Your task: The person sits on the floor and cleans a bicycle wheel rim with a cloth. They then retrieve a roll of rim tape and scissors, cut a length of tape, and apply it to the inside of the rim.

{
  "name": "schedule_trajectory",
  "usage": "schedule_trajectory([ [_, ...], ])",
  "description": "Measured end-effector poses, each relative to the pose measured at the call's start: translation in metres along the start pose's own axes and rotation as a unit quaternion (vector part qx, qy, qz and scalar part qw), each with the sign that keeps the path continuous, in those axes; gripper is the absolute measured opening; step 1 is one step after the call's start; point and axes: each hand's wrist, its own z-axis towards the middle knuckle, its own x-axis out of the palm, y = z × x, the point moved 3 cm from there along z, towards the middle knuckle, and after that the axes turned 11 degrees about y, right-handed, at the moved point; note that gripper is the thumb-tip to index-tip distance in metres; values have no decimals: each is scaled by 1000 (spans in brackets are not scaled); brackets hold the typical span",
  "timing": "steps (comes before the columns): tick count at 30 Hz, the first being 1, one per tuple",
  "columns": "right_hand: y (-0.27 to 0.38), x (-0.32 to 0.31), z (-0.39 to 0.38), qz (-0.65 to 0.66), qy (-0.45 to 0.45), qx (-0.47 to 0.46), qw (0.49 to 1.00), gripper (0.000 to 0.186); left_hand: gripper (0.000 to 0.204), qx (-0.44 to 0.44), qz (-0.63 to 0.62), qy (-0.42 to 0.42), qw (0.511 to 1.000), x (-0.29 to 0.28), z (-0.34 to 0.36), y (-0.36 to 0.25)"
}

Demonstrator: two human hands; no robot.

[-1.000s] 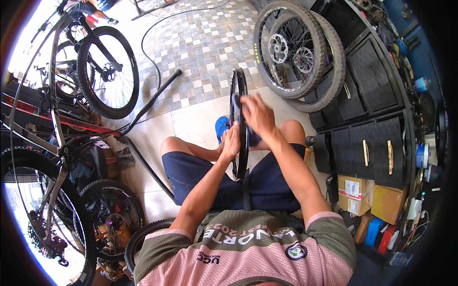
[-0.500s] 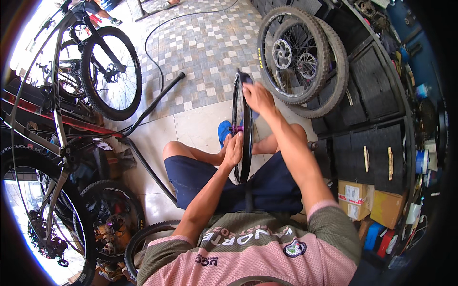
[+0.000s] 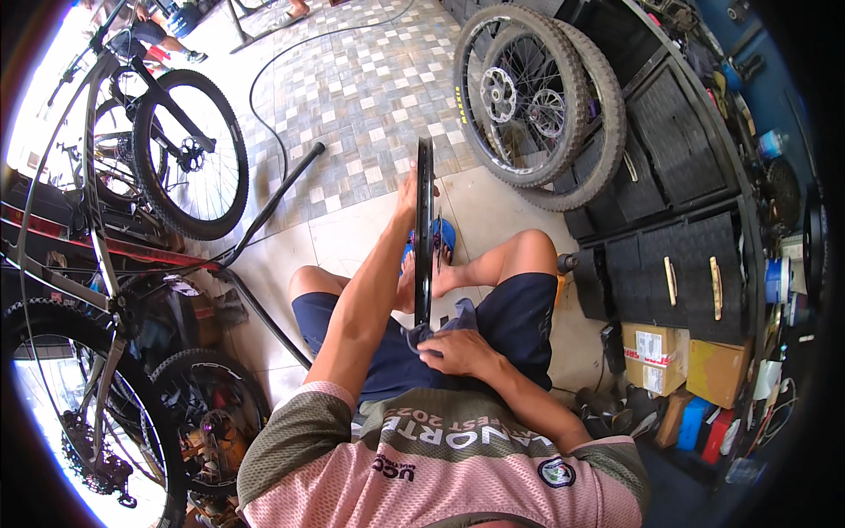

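A black bicycle wheel (image 3: pixel 424 238) without a tyre stands upright between my knees, seen almost edge-on. My left hand (image 3: pixel 408 195) reaches along its left side and grips the far part of the rim, some fingertips showing past the right side. Down at the near end of the rim, by my lap, my right hand (image 3: pixel 461 352) is closed on a dark grey-blue cloth (image 3: pixel 463 319). The cloth bunches around the rim there and touches it. The hub is mostly hidden behind the rim.
Two wheels with knobby tyres (image 3: pixel 576 97) lean against black drawers (image 3: pixel 687 273) at the right. Bicycles (image 3: pixel 97 220) crowd the left, near a black hose (image 3: pixel 282 189). Cardboard boxes (image 3: pixel 653 356) sit at the lower right. A person's leg (image 3: pixel 172 42) shows at far left.
My right hand with the cloth has come from the far end of the rim to the near end. My left hand has gone from the hub to the far rim.
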Motion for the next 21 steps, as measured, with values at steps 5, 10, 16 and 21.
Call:
schedule_trajectory([
  [5, -5, -48, 15, -57, 61, -10, 996, 28, 84, 10, -28, -6, 1000, 24, -38, 14],
  [10, -6, -157, 66, -151, -16, -34, 988, 29, 81, 131, 63, 19, 989, 18, -87, 30],
  [16, -30, -251, 130, -197, -86, -7, 977, 38, 68, 78, 5, 56, 995, 21, -129, 37],
  [21, -50, -324, 169, -159, -346, 88, 920, 29, 74, 50, 12, 38, 998, 30, -132, 61],
])
